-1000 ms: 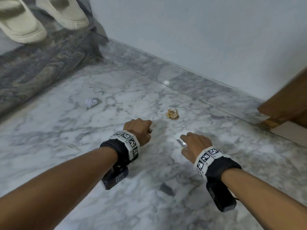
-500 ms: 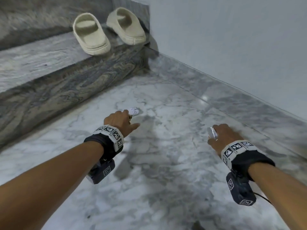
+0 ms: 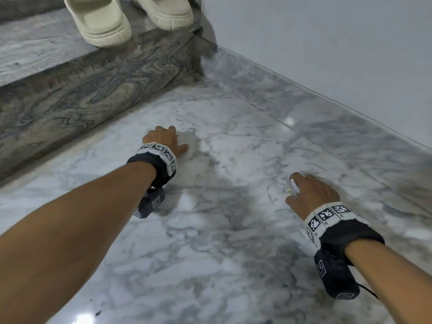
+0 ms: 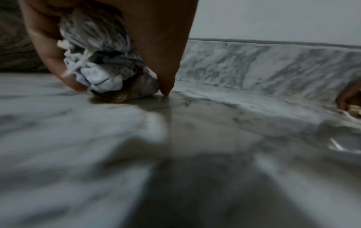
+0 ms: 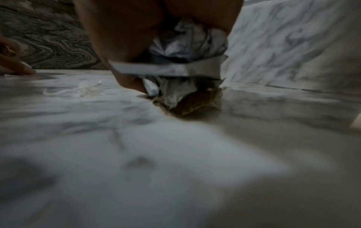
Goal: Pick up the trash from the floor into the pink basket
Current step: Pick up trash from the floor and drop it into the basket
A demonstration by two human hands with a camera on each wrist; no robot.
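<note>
Marble floor (image 3: 233, 242) ran to a grey wall, with a dark-veined step (image 3: 70, 101) at the rear carrying a pair of cream slippers (image 3: 100, 22). Half a second before, a white paper wad lay on the floor just past the fingertips of the left hand (image 3: 163, 141); that hand had since come down over it, and the left wrist view showed the wad (image 4: 97, 61) bunched between thumb and curled fingers (image 4: 47, 50), its lower edge touching or nearly touching the floor. The right hand (image 3: 313, 195) had dropped low to the floor too, curled round a crumpled silver wrapper (image 5: 187, 46), with a gold-brown scrap (image 5: 195, 103) pinned under its fingertips; a shiny bit of wrapper (image 3: 292, 187) stuck out beside the thumb in the head view. A second earlier that gold scrap sat loose on the floor ahead of both hands.

Both hands thus appeared loaded, and no loose trash showed in the head view, though the right wrist view caught a pale wisp (image 5: 78, 91) on the floor that may be more litter. The pink basket was not in any view, so the carry and drop looked to be what remained.
</note>
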